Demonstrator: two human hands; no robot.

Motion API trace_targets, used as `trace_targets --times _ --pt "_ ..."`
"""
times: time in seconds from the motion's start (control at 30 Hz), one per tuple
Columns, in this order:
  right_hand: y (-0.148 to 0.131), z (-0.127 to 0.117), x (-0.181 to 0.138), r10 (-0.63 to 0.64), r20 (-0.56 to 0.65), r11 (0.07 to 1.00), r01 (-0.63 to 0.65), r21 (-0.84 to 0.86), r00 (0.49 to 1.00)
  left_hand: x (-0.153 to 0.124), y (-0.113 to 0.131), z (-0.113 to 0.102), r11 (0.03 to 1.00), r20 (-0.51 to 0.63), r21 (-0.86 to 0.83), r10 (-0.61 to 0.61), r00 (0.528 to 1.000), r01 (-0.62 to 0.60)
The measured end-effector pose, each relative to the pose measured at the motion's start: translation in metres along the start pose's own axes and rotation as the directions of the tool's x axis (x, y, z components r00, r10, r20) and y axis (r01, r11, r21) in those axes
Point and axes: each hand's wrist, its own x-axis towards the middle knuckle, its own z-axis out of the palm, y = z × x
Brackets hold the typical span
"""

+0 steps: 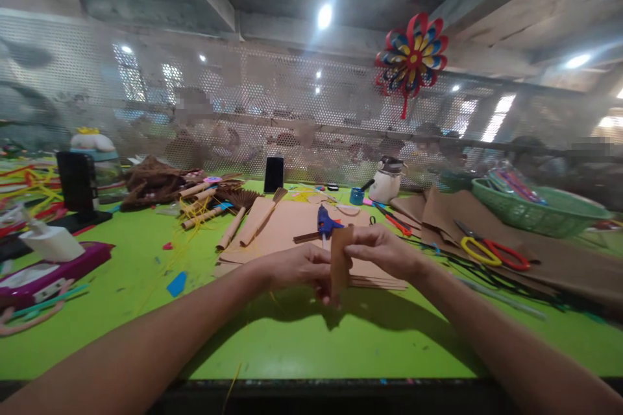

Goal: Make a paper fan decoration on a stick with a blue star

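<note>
Both my hands hold a small folded strip of brown paper [339,258] upright above the green table [146,311]. My left hand [299,269] pinches its lower edge, fingers closed. My right hand [382,249] grips its upper right side, fingers closed. Just behind the strip lie brown paper sheets [287,224] and a blue glue gun [324,222].
Rolled brown paper tubes [233,227] and pleated fans lie back left. Scissors with yellow and red handles [491,251] rest on brown sheets at right, near a green basket [540,211]. A phone [274,174] stands against the mesh wall. A purple case [48,272] sits far left.
</note>
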Motion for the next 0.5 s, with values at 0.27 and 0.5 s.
trace_targets --times 0.27,0.5 --pt "0.016 -0.004 0.006 0.139 0.116 0.871 -0.066 -0.487 0.984 0.007 -0.003 -0.017 0.925 -0.453 0.378 0.163 0.877 0.023" --pt "0.036 0.008 0.01 -0.009 -0.085 0.78 -0.046 -0.624 0.996 0.01 -0.014 -0.008 0.711 -0.411 0.699 0.313 0.856 0.075"
